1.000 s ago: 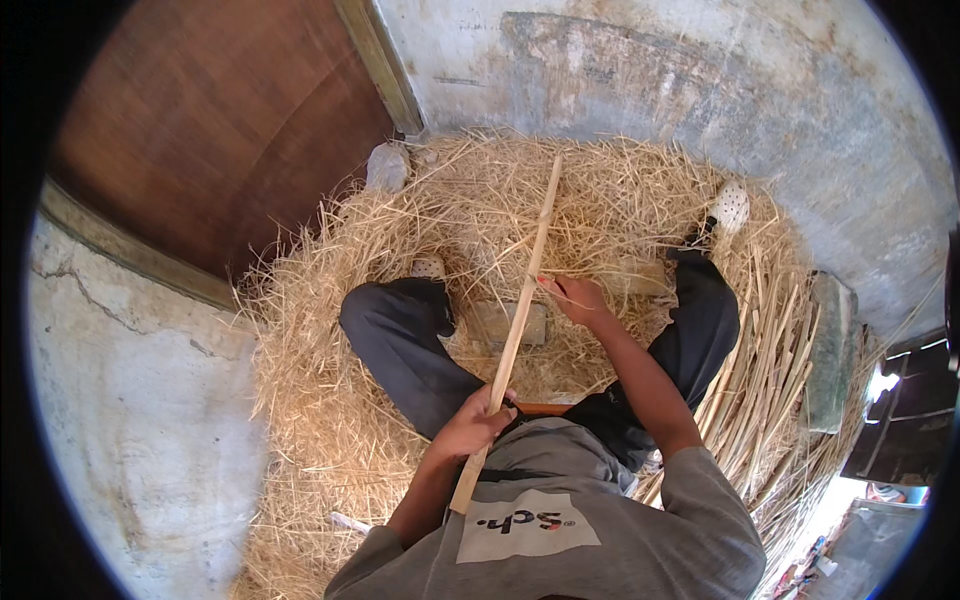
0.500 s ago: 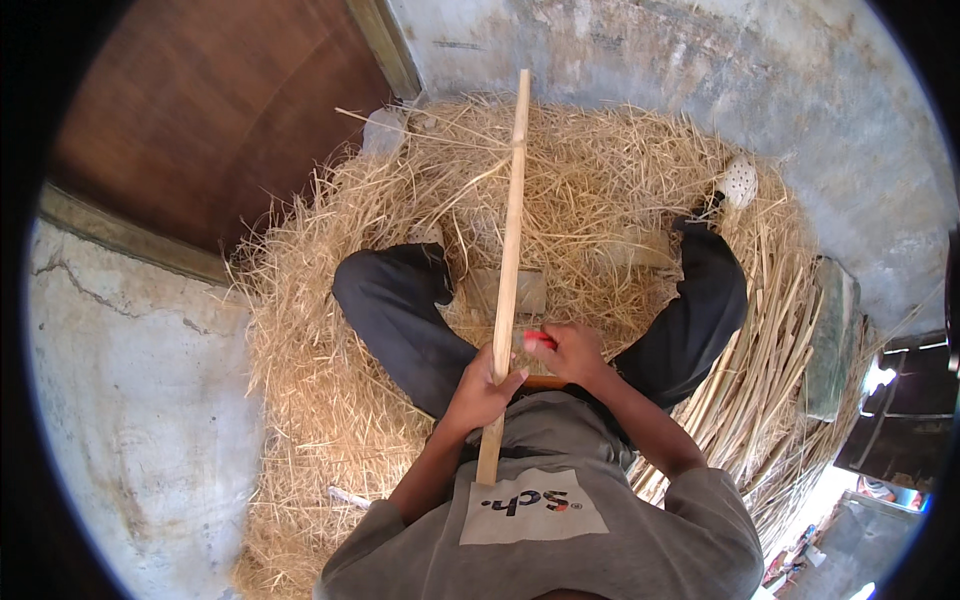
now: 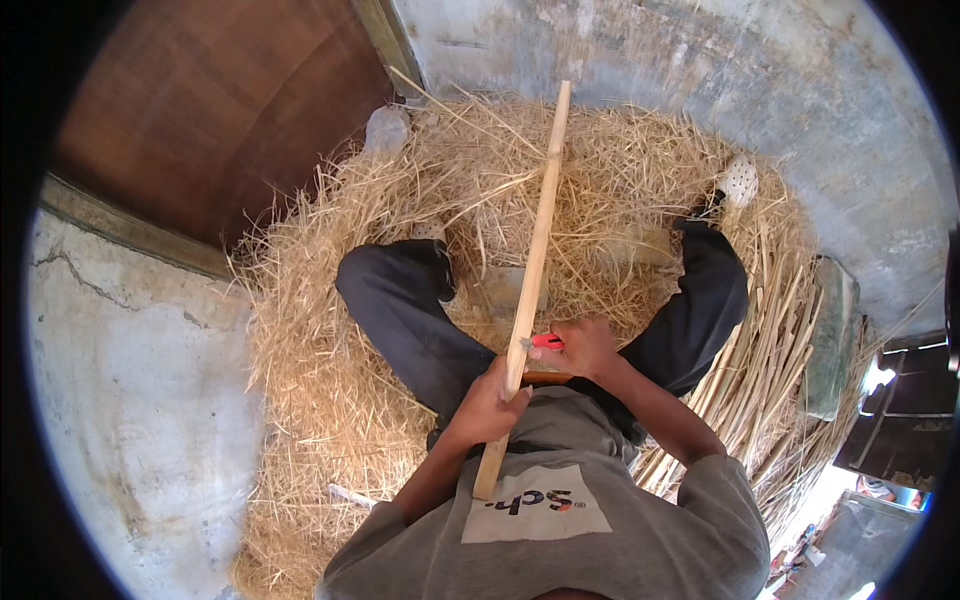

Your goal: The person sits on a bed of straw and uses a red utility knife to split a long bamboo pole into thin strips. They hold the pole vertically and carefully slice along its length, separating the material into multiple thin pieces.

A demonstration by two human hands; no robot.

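My left hand (image 3: 487, 408) is wrapped round the lower part of a long pale bamboo strip (image 3: 541, 230). The strip slants up and away from my shirt, its near end against my belly and its far end close to the back wall. In my right hand (image 3: 586, 348) is a small red utility knife (image 3: 547, 342). Its tip touches or lies very near the strip's right edge, just above my left hand; the blade is too small to make out clearly.
Loose straw (image 3: 320, 370) covers the floor around my bent legs. To the right lies a bundle of thin split sticks (image 3: 760, 350) beside a greenish slab (image 3: 832, 335). Concrete walls (image 3: 680, 60) and a brown wooden panel (image 3: 210, 110) enclose the spot.
The strip's far end has swung to the right. My right hand has moved slightly right with the red knife, which now shows more plainly beside the strip.
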